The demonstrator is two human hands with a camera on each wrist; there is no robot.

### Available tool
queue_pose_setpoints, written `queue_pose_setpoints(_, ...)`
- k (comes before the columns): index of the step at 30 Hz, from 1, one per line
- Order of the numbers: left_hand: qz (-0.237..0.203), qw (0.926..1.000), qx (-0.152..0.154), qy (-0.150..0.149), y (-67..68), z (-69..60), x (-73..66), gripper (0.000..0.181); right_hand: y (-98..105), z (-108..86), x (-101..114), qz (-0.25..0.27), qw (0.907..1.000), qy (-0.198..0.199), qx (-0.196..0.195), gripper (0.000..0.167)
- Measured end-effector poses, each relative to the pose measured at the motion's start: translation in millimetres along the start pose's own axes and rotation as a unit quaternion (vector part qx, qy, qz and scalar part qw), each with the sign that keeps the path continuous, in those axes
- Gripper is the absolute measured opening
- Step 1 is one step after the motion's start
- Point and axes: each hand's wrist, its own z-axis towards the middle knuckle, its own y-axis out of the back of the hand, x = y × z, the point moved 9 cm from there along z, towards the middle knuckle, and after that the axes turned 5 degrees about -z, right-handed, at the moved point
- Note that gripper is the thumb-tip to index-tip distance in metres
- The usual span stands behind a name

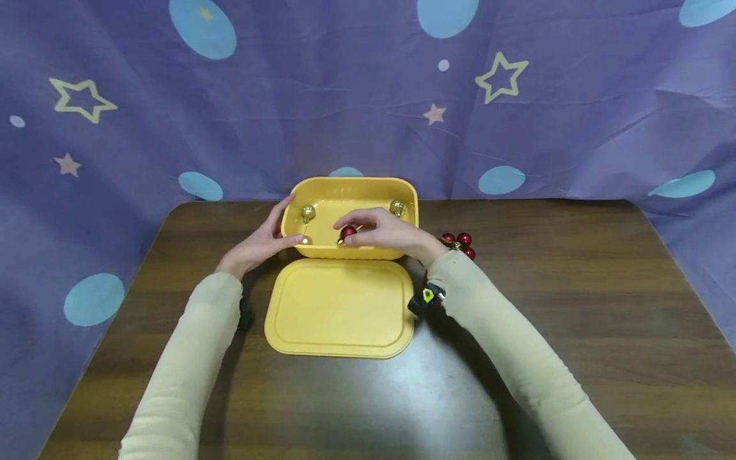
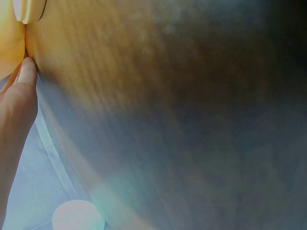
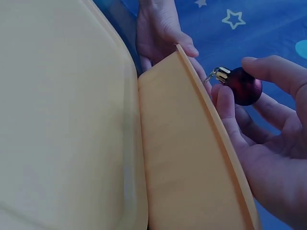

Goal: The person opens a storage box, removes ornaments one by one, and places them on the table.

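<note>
My right hand (image 1: 389, 231) pinches a dark red Christmas bauble (image 1: 347, 233) over the front part of a yellow plastic box (image 1: 353, 253). In the right wrist view the bauble (image 3: 245, 87) sits between thumb and fingers, its gold cap and loop pointing left. My left hand (image 1: 261, 243) grips the left end of the box, thumb at the front rim and fingers along the outer side. Inside the box lie gold baubles, one at the left (image 1: 308, 212), another at the right (image 1: 397, 207). A small pale gold one (image 1: 306, 241) shows near the left thumb.
A flat yellow lid (image 1: 339, 308) lies on the wooden table (image 1: 575, 287) just in front of the box. Several red baubles (image 1: 464, 239) are clustered right of the box, partly behind the right wrist. A purple patterned curtain (image 1: 368, 96) hangs behind the table.
</note>
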Motion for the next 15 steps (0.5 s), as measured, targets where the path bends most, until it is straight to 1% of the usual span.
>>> queue_pose_setpoints(3,-0.006,1.0000,0.003,-0.007,-1.0,3.4,-1.4,0.088,6.2,-10.4,1.5,0.012,0.9999,0.008,-0.006,0.031)
queue_pose_setpoints(7,-0.011,0.9999,0.003,-0.013,-0.9,4.0,-1.9,0.088,12.5,-22.9,3.1,0.027,0.9995,0.010,-0.012,0.033)
queue_pose_setpoints(15,-0.015,0.9999,0.000,-0.002,-0.7,2.3,2.8,0.088,21.3,-43.0,0.6,0.047,0.9982,-0.021,-0.030,0.033)
